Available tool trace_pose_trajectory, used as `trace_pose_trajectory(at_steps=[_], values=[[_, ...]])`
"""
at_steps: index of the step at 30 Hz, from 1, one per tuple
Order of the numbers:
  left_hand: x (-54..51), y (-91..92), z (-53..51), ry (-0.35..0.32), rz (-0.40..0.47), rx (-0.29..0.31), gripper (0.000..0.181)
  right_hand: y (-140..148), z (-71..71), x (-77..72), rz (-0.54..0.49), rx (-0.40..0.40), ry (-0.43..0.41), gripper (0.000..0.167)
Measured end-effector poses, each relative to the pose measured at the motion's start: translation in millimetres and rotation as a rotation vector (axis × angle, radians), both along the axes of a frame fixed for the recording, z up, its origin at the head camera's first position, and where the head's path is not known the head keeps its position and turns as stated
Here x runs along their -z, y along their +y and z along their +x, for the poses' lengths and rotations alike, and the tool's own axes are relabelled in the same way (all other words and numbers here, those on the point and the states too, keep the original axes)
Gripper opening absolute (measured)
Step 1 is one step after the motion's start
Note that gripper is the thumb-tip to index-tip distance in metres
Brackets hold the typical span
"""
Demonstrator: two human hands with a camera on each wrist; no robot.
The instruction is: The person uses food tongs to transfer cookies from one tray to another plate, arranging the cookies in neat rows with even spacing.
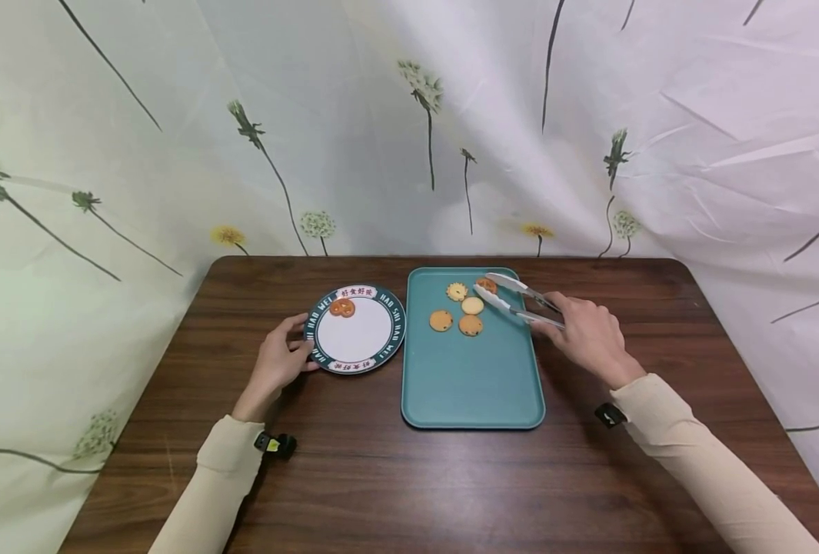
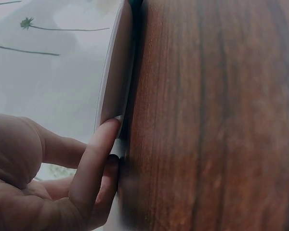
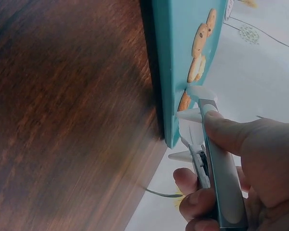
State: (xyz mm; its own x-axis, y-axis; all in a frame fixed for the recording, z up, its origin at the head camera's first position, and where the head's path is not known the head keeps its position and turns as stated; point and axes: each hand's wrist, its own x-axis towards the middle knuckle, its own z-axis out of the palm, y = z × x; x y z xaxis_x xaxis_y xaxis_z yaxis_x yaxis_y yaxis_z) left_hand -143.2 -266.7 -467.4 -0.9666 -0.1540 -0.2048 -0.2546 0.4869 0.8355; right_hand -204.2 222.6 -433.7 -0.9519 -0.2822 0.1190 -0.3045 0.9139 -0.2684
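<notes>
My left hand [image 1: 281, 355] holds the left rim of a round plate [image 1: 354, 338] with a dark green patterned border. A pretzel-shaped cookie [image 1: 342, 308] lies on the plate near its upper left. My right hand [image 1: 587, 332] grips metal tongs [image 1: 535, 297] with pale tips, reaching over the right side of a teal tray [image 1: 471, 385]. The tong tips are spread around another pretzel-shaped cookie [image 1: 486, 285] at the tray's top right. In the right wrist view, the thumb presses along one arm of the tongs [image 3: 221, 168] and fingers curl round the other.
Beside that cookie on the tray lie a flower-shaped cookie [image 1: 457, 292], a plain round cookie [image 1: 472, 305] and two dotted round cookies [image 1: 441, 321]. Plate and tray stand side by side on a dark wooden table [image 1: 367, 477]. A dandelion-print cloth [image 1: 361, 138] hangs behind it.
</notes>
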Motion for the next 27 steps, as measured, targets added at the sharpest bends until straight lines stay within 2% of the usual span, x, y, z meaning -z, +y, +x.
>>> trace_pose_trajectory(at_steps=[13,27], values=[[1.3,0.4,0.4,-0.004,0.000,0.000,0.059,0.8,0.1,3.7,-0.024,0.014,-0.042,0.052],[2.7,-1.9,-1.0,-0.004,-0.007,0.001,0.059,3.6,0.7,0.2,-0.048,0.027,-0.056,0.051]])
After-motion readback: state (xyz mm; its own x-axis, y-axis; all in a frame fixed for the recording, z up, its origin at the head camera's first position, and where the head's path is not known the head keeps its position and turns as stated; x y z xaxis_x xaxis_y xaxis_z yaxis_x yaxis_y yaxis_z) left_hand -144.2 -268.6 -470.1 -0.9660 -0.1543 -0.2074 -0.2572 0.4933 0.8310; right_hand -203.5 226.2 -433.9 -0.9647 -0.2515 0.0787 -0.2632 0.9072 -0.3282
